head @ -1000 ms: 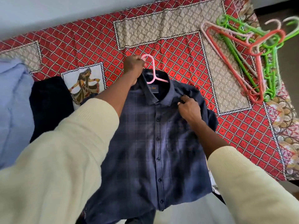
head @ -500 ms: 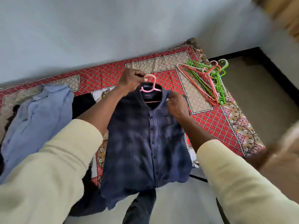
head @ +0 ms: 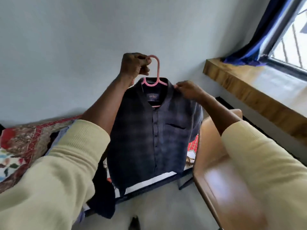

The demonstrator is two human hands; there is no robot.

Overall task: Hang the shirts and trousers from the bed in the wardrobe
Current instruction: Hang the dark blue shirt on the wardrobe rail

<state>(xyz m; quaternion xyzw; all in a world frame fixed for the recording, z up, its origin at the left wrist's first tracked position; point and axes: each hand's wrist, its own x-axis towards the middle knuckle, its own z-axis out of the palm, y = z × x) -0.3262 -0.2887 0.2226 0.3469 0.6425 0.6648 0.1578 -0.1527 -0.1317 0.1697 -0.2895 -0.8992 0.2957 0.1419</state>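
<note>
Your left hand [head: 135,65] is curled tight round the hook of the pink hanger [head: 157,70] | your right hand [head: 188,91] pinches the shirt's shoulder beside the collar | the dark checked shirt [head: 149,135] hangs on the hanger, held up in front of the wall, above the bed [head: 33,138] edge.

pale wall [head: 69,47], wooden sill [head: 249,90] under a barred window [head: 289,39] (blue curtain [head: 265,30] beside).
</note>
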